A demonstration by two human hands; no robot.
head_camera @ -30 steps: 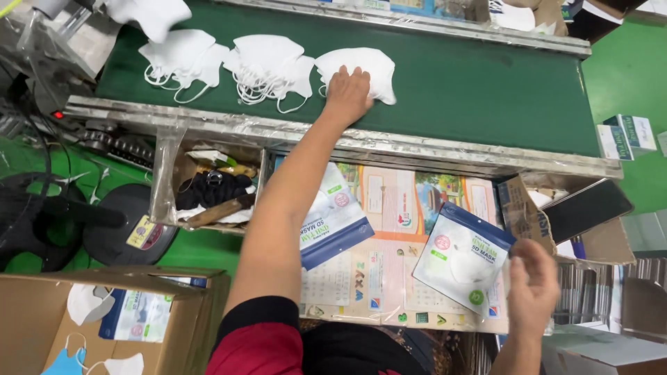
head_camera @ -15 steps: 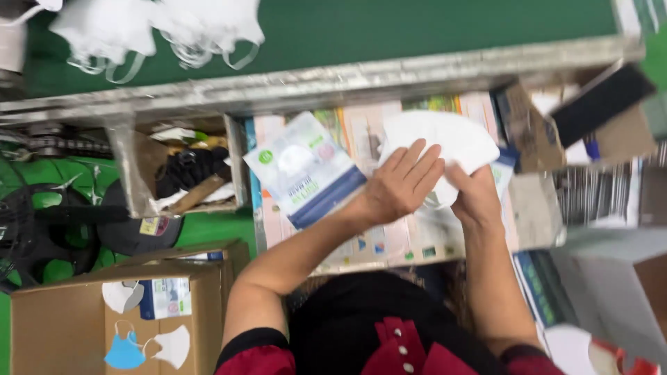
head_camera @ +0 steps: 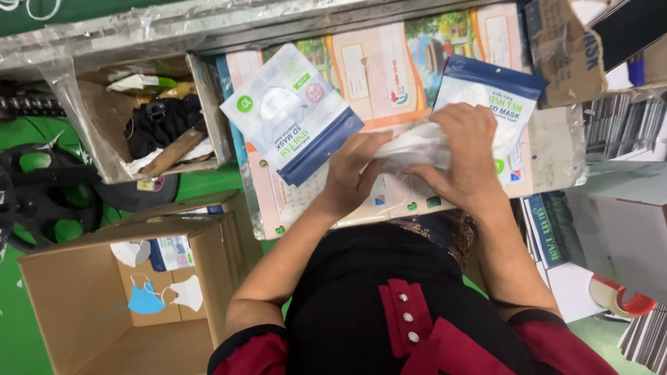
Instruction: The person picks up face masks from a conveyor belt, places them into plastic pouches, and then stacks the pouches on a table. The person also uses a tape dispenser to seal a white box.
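White mask [head_camera: 417, 147] is folded and pinched between both hands over the printed sheet [head_camera: 389, 69] on the bench. L hand [head_camera: 354, 173] has fingers curled on the mask's left end; R hand [head_camera: 467, 149] closed over its right end, also pressing on the blue-topped pouch [head_camera: 511, 104] underneath, mask at the pouch's left edge. 2nd pouch [head_camera: 292, 111] lies flat just left of L hand, not touched. Cardboard box [head_camera: 83, 305] w/ a few masks sits lower left; plastic-lined bin [head_camera: 90, 132] upper left.
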